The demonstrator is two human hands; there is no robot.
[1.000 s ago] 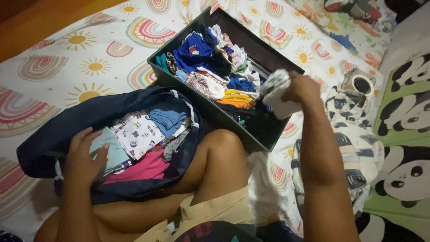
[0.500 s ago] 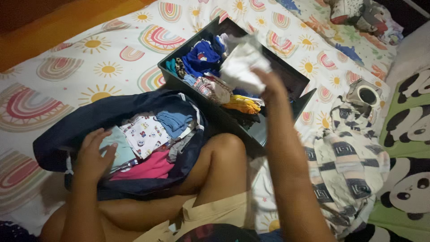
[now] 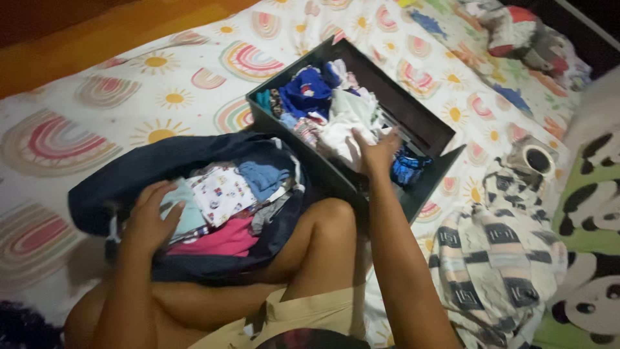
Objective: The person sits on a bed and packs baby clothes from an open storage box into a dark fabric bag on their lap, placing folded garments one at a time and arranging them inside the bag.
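While the right hand (image 3: 376, 150) lies with its fingers spread and pressed down on a white garment (image 3: 341, 126), this garment sits on top of the other folded clothes inside the dark bin (image 3: 423, 126), near its middle. The left hand (image 3: 147, 223) is flat and open on a pale green folded piece (image 3: 187, 210) at the left edge of the dark blue bag (image 3: 123, 178), which lies open on the rainbow-printed sheet (image 3: 84, 116) against the person's knee (image 3: 329, 216). Beside that piece in the bag are a white printed cloth (image 3: 219, 194), a blue one and a pink one.

I judge that the step in hand is the settling of the white garment among the clothes in the bin; it looks loose and not fully tucked. The next move, I think, calls for pushing it down level with its neighbours, so that it does not spill over the rim, while the left hand keeps the bag open.
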